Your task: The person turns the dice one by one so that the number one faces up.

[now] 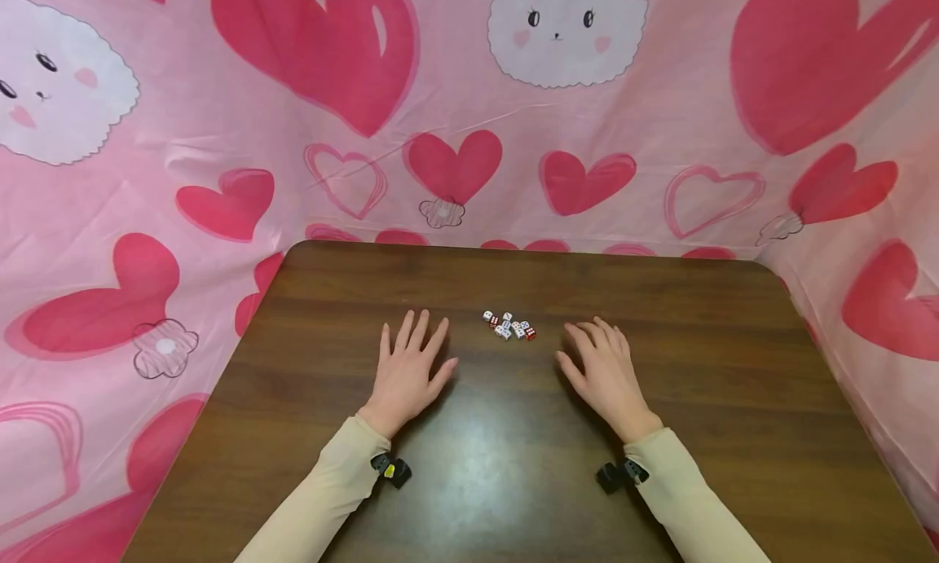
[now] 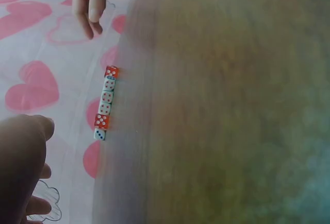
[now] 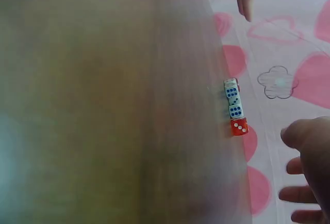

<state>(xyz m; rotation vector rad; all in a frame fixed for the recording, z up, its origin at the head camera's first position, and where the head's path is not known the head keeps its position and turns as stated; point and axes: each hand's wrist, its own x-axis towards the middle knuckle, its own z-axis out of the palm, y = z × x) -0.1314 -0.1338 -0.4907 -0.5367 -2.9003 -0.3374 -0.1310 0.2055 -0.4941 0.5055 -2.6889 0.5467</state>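
A small cluster of dice (image 1: 506, 325), white ones and a few red ones, lies on the brown table between the two hands. To its left the left hand (image 1: 407, 376) rests with fingers spread, apart from the dice and holding nothing. On the other side the right hand (image 1: 603, 374) lies with its fingers extended and slightly bent, also apart from them. Seen low in the left wrist view, the white and red dice (image 2: 105, 103) appear as a row. The right wrist view shows a red die (image 3: 239, 126) at the near end, beside white dice with blue pips (image 3: 233, 99).
The wooden table (image 1: 469, 498) has rounded far corners. A pink cloth (image 1: 469, 107) with hearts and white faces hangs behind it and on both sides. Black wrist cameras (image 1: 396, 470) are strapped at the cuffs of the beige sleeves (image 1: 330, 486).
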